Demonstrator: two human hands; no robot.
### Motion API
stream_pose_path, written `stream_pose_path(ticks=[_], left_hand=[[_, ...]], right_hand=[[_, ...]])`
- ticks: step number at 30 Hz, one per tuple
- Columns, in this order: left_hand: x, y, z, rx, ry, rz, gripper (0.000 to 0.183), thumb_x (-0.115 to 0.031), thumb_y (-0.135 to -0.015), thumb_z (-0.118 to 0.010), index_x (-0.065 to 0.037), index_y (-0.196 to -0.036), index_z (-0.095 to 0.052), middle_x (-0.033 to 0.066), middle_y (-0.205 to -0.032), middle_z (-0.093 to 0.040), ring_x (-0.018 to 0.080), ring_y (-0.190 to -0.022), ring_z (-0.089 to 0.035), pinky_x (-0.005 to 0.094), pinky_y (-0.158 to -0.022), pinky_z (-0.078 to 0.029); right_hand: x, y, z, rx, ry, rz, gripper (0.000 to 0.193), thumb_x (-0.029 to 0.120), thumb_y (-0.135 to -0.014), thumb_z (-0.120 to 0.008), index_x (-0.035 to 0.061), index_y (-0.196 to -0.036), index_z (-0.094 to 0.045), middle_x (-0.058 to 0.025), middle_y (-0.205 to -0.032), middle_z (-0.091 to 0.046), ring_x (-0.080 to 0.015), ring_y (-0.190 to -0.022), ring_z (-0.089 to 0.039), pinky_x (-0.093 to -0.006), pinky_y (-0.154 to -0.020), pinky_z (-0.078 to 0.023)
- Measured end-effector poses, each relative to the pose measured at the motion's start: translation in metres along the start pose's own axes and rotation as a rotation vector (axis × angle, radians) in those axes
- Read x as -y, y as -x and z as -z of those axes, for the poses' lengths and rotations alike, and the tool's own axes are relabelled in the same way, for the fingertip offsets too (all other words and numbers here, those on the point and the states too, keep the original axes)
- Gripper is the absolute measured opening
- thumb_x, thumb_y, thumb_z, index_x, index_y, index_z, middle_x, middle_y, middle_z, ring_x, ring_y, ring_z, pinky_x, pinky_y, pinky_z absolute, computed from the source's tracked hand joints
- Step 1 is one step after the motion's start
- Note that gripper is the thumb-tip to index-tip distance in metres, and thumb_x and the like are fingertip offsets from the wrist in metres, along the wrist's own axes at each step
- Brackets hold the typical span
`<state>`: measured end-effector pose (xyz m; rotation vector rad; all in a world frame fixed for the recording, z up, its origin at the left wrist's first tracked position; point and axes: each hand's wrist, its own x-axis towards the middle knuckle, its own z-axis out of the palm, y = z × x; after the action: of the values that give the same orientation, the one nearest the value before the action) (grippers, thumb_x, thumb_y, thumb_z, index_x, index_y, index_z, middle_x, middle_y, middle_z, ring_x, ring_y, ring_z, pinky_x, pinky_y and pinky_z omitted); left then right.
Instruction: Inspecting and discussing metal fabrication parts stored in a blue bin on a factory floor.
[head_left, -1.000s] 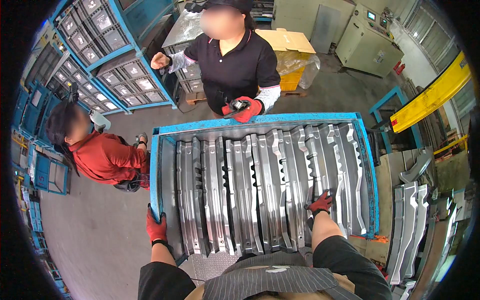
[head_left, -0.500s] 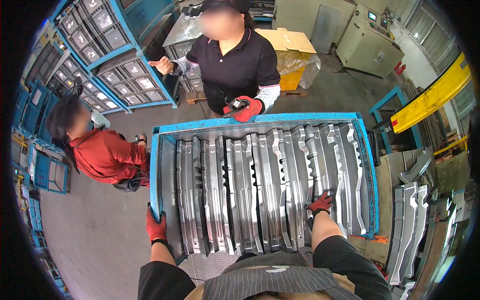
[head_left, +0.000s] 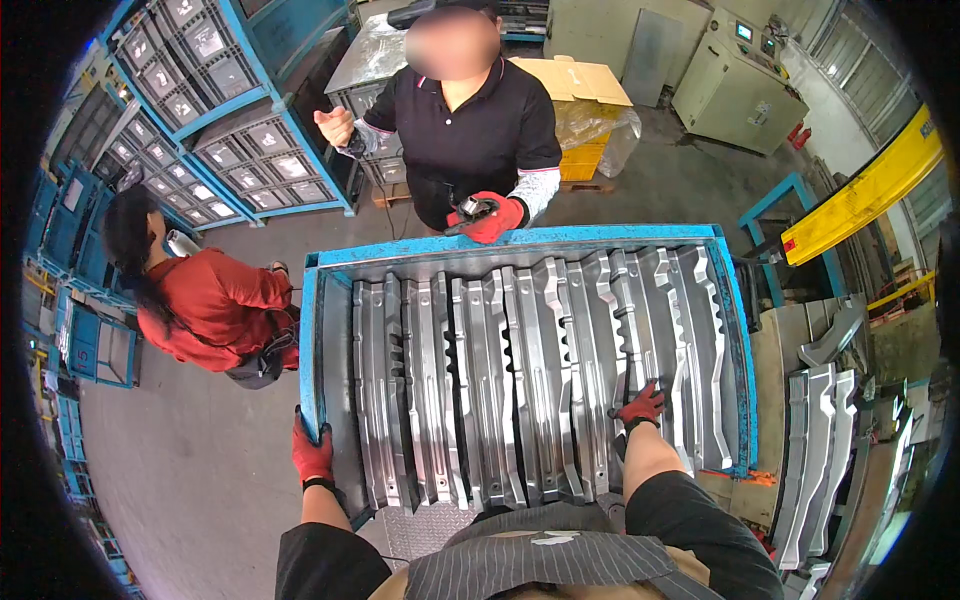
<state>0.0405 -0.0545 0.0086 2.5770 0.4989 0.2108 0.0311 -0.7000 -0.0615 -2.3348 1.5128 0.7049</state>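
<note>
A blue-framed metal bin (head_left: 311, 345) stands before me, holding a row of long grey stamped metal panels (head_left: 483, 390) laid side by side. At the bin's near left corner my left hand (head_left: 313, 452), in a red glove, is closed around the blue rim, thumb on the inner side. My right hand (head_left: 642, 404), also red-gloved, lies on the panels toward the right with its fingers apart. It touches a panel's surface and lifts nothing.
Across the bin stands a person in a black shirt (head_left: 480, 130), a red-gloved hand at the far rim holding a dark object. Another person in red (head_left: 220, 305) is at the left. More metal panels (head_left: 808, 460) stand at the right, below a yellow beam (head_left: 860, 185). Blue racks (head_left: 265, 110) hold grey crates.
The person in red has turned and straightened a little. The person across has shifted the head and brought the raised bare hand slightly inward. Both my hands stay where they were.
</note>
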Motion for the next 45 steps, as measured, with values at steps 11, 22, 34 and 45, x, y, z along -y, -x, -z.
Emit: stream_pose_path(ticks=[11,22,34,45], left_hand=[[0.004,0.000,-0.002,0.000,-0.041,0.020,0.071,-0.022,-0.074,-0.067,-0.005,-0.136,-0.036,0.0169,-0.133,-0.046,0.0333,-0.121,-0.046,0.0395,-0.099,-0.039],[0.002,0.001,0.000,-0.018,-0.003,0.003,0.070,-0.021,-0.075,-0.067,-0.005,-0.136,-0.036,0.0168,-0.132,-0.047,0.0331,-0.121,-0.047,0.0387,-0.100,-0.038],[-0.002,0.001,0.002,-0.007,-0.026,0.033,0.071,-0.024,-0.076,-0.066,-0.008,-0.138,-0.035,0.0162,-0.131,-0.047,0.0333,-0.120,-0.047,0.0398,-0.098,-0.040],[-0.015,0.003,0.004,0.018,-0.032,0.065,0.070,-0.026,-0.077,-0.066,-0.012,-0.138,-0.035,0.0143,-0.132,-0.048,0.0325,-0.120,-0.047,0.0395,-0.099,-0.039]], right_hand=[[0.000,0.001,0.000,0.018,0.014,-0.004,0.126,0.029,-0.053,-0.088,0.0250,-0.145,-0.001,-0.0216,-0.150,-0.004,-0.0451,-0.136,-0.012,-0.0615,-0.102,-0.029],[0.003,0.004,0.001,0.013,0.013,-0.013,0.129,0.028,-0.050,-0.089,0.0253,-0.145,-0.003,-0.0207,-0.150,-0.006,-0.0443,-0.137,-0.013,-0.0594,-0.103,-0.029],[0.001,0.003,0.000,-0.006,0.028,-0.003,0.123,0.027,-0.052,-0.086,0.0258,-0.145,-0.005,-0.0206,-0.149,-0.007,-0.0436,-0.136,-0.014,-0.0609,-0.102,-0.030],[-0.002,0.000,-0.003,-0.023,0.004,-0.012,0.133,0.028,-0.050,-0.089,0.0237,-0.146,0.002,-0.0224,-0.149,-0.006,-0.0454,-0.135,-0.015,-0.0564,-0.105,-0.029]])
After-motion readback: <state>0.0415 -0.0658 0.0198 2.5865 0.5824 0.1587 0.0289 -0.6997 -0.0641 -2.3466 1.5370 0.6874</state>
